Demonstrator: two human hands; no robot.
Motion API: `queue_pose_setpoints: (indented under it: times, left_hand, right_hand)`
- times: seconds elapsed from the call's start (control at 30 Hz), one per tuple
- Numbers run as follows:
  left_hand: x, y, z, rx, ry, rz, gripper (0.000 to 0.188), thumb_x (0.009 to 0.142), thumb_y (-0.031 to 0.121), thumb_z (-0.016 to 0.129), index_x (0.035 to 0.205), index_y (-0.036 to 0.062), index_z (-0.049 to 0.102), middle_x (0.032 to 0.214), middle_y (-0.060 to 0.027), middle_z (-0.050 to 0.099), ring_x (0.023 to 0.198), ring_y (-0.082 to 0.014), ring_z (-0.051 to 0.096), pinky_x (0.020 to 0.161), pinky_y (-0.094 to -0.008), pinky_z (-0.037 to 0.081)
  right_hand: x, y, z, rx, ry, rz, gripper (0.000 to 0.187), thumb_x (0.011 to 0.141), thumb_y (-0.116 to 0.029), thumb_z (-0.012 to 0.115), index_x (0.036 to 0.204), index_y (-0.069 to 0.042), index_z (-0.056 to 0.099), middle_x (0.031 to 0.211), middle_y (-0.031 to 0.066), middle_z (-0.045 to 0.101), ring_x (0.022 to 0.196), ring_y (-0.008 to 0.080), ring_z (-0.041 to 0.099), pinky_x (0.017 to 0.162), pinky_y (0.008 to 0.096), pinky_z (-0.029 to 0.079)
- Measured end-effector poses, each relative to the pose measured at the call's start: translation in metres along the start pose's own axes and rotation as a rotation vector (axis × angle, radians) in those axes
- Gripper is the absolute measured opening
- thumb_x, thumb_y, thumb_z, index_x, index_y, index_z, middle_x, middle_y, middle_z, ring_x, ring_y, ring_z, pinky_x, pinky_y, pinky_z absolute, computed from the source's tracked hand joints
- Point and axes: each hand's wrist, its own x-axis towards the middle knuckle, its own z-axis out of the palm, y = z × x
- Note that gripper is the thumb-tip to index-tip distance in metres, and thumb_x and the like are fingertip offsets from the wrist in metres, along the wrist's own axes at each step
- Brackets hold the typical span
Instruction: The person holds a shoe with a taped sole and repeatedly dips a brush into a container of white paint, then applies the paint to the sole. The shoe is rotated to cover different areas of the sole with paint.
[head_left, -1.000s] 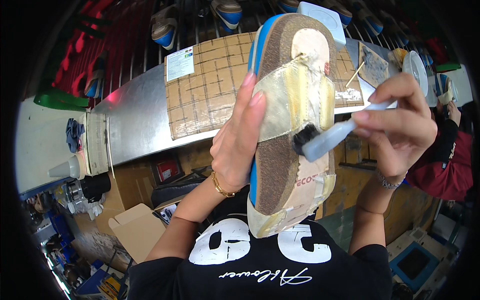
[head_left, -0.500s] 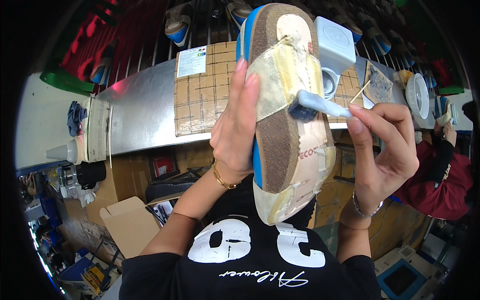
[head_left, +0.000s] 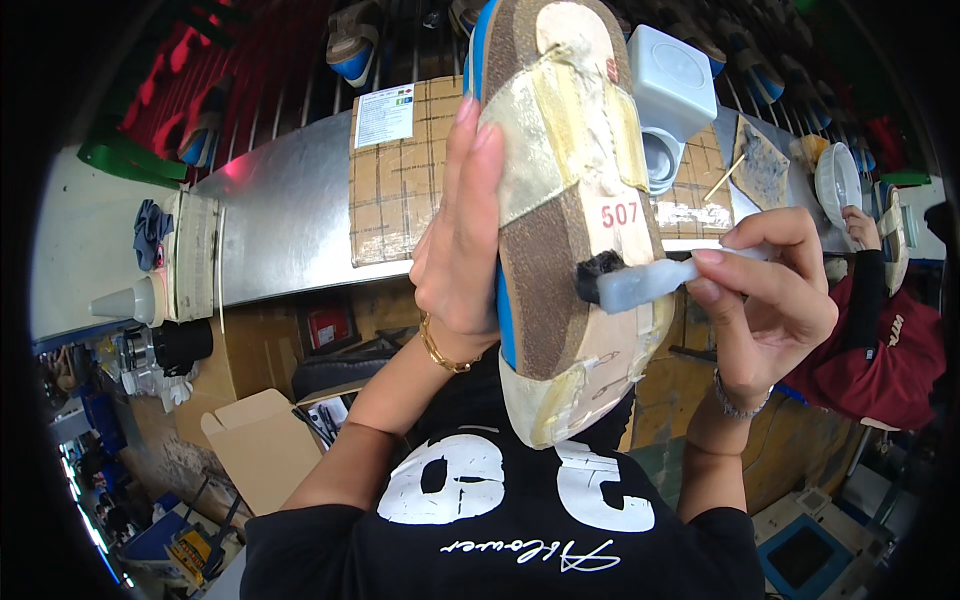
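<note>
My left hand (head_left: 460, 235) grips the left side of a lasted shoe (head_left: 545, 300), fingers along its blue edge. The shoe is held upright with its underside toward me: a brown textured rim around a pale middle, with yellowish tape bands wrapped across the upper part and the toe. Between thumb and fingers, my right hand (head_left: 775, 310) holds a brush (head_left: 640, 285) with a pale grey handle. Its dark bristles touch the brown rim near the middle of the underside, at the border with the pale part.
A cardboard sheet (head_left: 400, 195) lies on the metal bench (head_left: 285, 230). Behind the shoe stands a white plastic container (head_left: 672, 85). At right are a stained board (head_left: 758, 168), a thin stick (head_left: 725, 178), a white bowl (head_left: 832, 180) and a co-worker's maroon garment (head_left: 885, 360).
The brush has moved down the underside, and its handle now lies across the pale part. The shoe has shifted slightly up and left. The co-worker's hand has come up to the bowl.
</note>
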Motion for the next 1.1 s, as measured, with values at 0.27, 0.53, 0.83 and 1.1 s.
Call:
queue_pose_setpoints:
  times: [0.27,0.53,0.83,1.1]
  left_hand:
    - [-0.006,-0.003,0.000,-0.057,-0.007,-0.090,0.066,0.093,-0.008,0.054,0.152,-0.0025,0.026,0.143,-0.0316,0.043,0.113,-0.0345,0.064,0.092,-0.0410,0.059]
    - [0.008,-0.004,0.017,0.055,0.254,-0.108,0.071,0.078,0.023,0.083,0.131,-0.0135,0.053,0.128,-0.0328,0.060,0.112,-0.0380,0.066,0.086,-0.0368,0.060]
    - [0.020,-0.010,0.007,0.235,0.185,-0.068,0.077,0.076,0.026,0.084,0.134,-0.0129,0.052,0.130,-0.0334,0.058,0.113,-0.0391,0.065,0.085,-0.0386,0.060]
    - [0.024,-0.009,0.003,0.197,0.146,-0.044,0.081,0.074,0.026,0.085,0.135,-0.0136,0.050,0.132,-0.0335,0.057,0.119,-0.0419,0.061,0.090,-0.0416,0.058]
  right_hand:
    - [-0.015,-0.009,0.001,-0.018,-0.022,-0.050,0.032,0.055,-0.004,0.084,0.083,-0.019,0.083,0.083,0.0023,0.060,0.070,0.0127,0.053,0.060,0.0233,0.039]
    - [0.002,0.002,0.019,-0.074,0.150,0.112,0.026,0.065,-0.002,0.083,0.090,-0.008,0.081,0.083,0.0054,0.060,0.073,0.0131,0.056,0.063,0.0227,0.041]
    - [-0.009,-0.023,0.019,-0.029,-0.015,0.158,0.030,0.063,0.004,0.081,0.091,-0.008,0.081,0.082,0.0041,0.060,0.069,0.0108,0.054,0.059,0.0234,0.040]
    - [-0.009,-0.017,0.018,-0.052,0.030,0.005,0.037,0.055,-0.003,0.086,0.090,-0.016,0.083,0.084,0.0020,0.058,0.071,0.0117,0.052,0.060,0.0230,0.039]
